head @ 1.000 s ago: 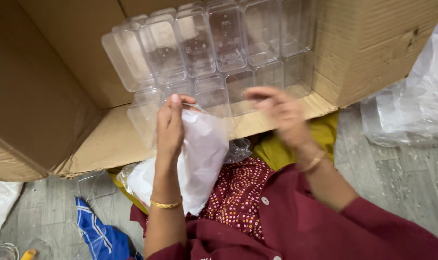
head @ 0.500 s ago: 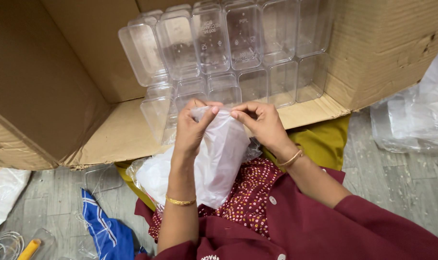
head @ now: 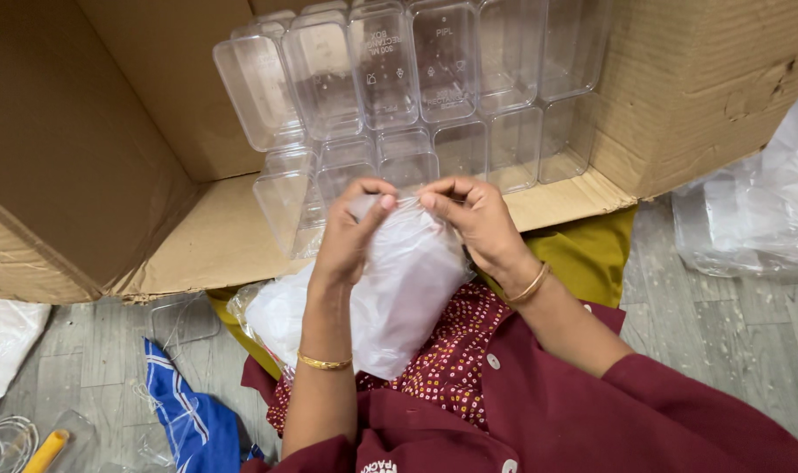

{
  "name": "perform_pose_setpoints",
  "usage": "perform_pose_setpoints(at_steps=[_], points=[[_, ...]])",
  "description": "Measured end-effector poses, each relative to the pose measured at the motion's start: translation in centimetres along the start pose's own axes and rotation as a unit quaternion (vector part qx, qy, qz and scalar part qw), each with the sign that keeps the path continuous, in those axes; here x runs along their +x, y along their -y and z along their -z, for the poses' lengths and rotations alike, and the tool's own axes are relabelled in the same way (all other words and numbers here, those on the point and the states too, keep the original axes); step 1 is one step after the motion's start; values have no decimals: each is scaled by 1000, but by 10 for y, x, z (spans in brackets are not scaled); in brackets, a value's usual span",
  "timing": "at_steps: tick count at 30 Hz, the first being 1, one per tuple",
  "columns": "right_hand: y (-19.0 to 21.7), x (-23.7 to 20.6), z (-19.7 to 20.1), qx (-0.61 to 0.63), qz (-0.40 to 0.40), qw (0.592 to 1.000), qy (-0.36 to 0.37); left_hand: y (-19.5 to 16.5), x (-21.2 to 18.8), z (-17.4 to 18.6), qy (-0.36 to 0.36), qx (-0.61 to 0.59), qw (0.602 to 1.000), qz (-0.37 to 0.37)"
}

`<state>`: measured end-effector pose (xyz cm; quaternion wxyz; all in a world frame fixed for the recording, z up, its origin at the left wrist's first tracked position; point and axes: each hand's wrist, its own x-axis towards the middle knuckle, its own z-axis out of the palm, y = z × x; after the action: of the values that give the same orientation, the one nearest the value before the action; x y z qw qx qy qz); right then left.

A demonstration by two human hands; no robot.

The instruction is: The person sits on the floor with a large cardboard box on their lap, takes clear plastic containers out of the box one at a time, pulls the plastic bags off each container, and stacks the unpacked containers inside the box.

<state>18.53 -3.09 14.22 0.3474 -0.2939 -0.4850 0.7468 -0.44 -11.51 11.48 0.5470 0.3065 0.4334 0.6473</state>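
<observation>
Hands (head: 407,223) pinch plastic bag's (head: 399,289) top between them.

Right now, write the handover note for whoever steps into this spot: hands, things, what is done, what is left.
Left hand and right hand each pinch the top edge of a thin white plastic bag held over the lap.
The bag's mouth is not visibly open.
Clear plastic containers sit stacked in rows inside the cardboard carton lying on its side ahead.
Done: bag picked up and gripped.
Left: likely opening the bag; nothing visibly in it.
</observation>
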Motion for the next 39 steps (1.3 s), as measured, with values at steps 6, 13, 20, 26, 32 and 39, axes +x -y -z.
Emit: perform_pose_setpoints(at_steps=[6, 13, 20, 26, 32, 39], points=[[5, -6, 0, -323, 160, 932, -38, -1, 0, -7, -20, 57, 998, -32], [-8, 5, 11, 77, -50, 994, 52, 5, -4, 3, 35, 1, 999, 35], [0, 3, 38, 349, -39, 927, 128, -13, -4, 34, 54, -17, 997, -50], [22, 39, 18, -375, 221, 899, -46, -25, 9, -4, -150, 526, 830, -108], [16, 18, 3, -510, 277, 814, -29, -28, 5, -29, -141, 610, 761, -171], [12, -6, 15, -318, 293, 894, -117, -28, 10, -32, -69, 358, 909, -201]])
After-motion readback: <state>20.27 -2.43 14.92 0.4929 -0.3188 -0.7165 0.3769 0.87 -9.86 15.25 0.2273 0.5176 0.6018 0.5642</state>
